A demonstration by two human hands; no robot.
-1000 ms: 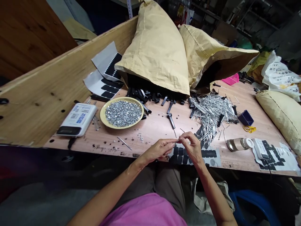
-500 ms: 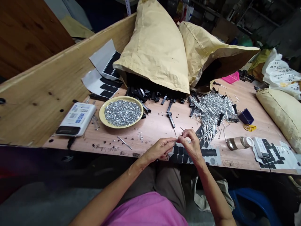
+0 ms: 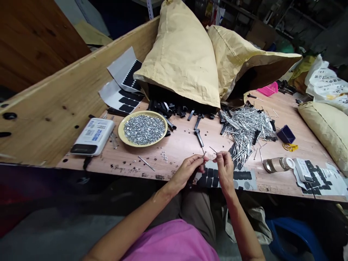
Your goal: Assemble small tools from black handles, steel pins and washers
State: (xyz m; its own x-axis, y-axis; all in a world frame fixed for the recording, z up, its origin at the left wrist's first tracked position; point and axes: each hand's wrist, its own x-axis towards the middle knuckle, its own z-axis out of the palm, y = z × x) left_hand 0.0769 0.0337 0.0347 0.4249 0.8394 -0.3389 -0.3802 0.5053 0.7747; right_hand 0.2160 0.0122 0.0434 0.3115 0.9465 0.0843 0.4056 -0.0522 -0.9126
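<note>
At the desk point(image 3: 179, 154) edge, left hand point(image 3: 186, 170) and right hand point(image 3: 225, 168) each pinch a thin metal pin point(image 3: 204, 154).
Beyond the hands: yellow plate point(image 3: 119, 130) of metal washers point(image 3: 144, 129), pin pile point(image 3: 246, 127), paper sacks point(image 3: 179, 61); shelving point(image 3: 301, 14) behind.

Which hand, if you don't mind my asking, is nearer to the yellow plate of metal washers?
The left hand is nearer: it sits toward the person from the yellow plate and to its right in view, not touching it. The right hand is farther, beyond the left hand.

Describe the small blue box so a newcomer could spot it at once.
On the workbench, find the heap of steel pins. Right of it sits a small dark-blue box, the only blue thing there, a yellow band beside it.
</note>
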